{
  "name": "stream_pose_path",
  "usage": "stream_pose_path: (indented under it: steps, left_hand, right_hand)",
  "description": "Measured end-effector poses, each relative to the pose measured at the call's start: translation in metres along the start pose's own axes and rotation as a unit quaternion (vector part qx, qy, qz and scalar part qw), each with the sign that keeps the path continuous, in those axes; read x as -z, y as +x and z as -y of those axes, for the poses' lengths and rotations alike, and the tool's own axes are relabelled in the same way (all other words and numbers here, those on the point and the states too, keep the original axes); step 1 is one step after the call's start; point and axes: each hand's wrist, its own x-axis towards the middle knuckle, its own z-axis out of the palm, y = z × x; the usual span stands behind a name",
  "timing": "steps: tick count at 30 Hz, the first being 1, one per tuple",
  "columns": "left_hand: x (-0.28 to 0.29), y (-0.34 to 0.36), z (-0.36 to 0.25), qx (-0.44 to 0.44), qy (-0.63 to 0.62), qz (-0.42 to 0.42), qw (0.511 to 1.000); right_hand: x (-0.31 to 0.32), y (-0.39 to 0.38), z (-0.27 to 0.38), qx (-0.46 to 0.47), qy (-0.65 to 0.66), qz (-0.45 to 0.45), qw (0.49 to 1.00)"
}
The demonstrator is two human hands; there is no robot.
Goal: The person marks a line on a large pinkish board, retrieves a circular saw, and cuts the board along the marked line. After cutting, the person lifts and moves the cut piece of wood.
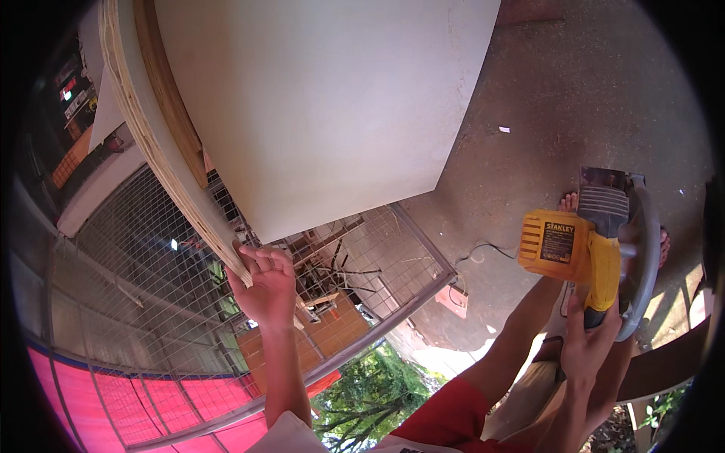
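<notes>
My left hand (269, 285) grips the near end of a long, pale plywood piece (162, 151), its layered edge facing up and curving away to the far left. Thumb and fingers lie on either side of that end. Beside the plywood runs a brown wooden strip (168, 87), and right of it a broad white board (325, 113) fills the upper middle. On the right, my right hand (589, 343) is closed around the rear handle of a yellow circular saw (578, 245). The saw hangs beside my leg, apart from the boards, its grey base plate (644, 257) facing right.
Under the boards is a metal mesh frame (430, 283), with sticks and a brown panel (332, 328) visible through it. A black cord (483, 248) trails over the concrete floor (589, 90). My bare feet stand near the saw. Pink sheeting (98, 404) hangs at lower left.
</notes>
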Motion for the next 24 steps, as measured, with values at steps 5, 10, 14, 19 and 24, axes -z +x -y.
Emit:
stream_pose_path:
  steps: [5,10,14,19,24]
  left_hand:
    - [0.032,-0.004,0.023,-0.063,0.070,0.002,0.996]
    - [0.058,0.011,0.035,-0.073,0.084,0.024,0.993]
    - [0.074,0.012,0.031,-0.067,0.091,0.031,0.993]
    - [0.085,0.012,0.031,-0.073,0.049,0.040,0.995]
    - [0.066,0.020,0.036,-0.069,0.004,0.123,0.990]
  right_hand:
    - [-0.001,0.011,-0.074,0.004,-0.022,0.030,0.999]
    - [-0.016,0.030,-0.105,0.039,-0.076,-0.043,0.995]
    - [-0.016,0.034,-0.111,0.039,-0.051,-0.013,0.998]
    - [-0.015,0.041,-0.108,-0.039,0.021,-0.004,0.999]
    - [-0.018,0.055,-0.088,0.059,0.037,-0.016,0.997]
